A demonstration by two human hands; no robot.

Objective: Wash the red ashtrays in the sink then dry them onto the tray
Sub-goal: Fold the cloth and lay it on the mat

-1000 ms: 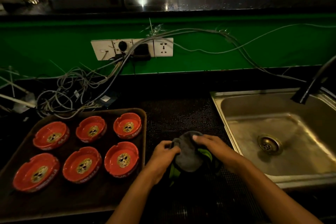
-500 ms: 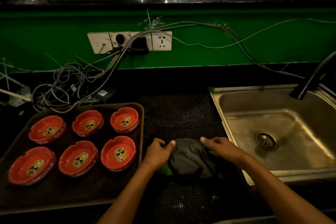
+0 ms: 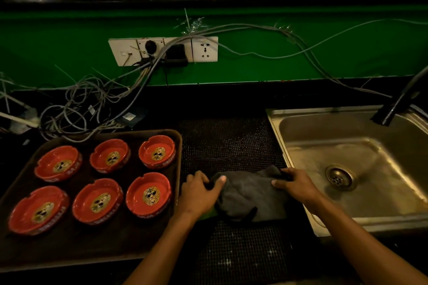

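Both hands are down on the crumpled dark grey cloth (image 3: 251, 194): left hand (image 3: 199, 192) pinches its left edge, right hand (image 3: 296, 184) grips the right edge, flat on the black mesh tabletop mat (image 3: 231, 141). Best to spread it smooth, I'd say. Left of the left hand, six round glossy red ashtrays (image 3: 148, 194) with gold skull emblems sit upright on the brown tray (image 3: 97, 245); the steel sink (image 3: 382, 199) lies right.

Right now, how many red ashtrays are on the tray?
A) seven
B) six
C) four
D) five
B: the tray carries six red ashtrays in two rows of three, and the sink holds none.
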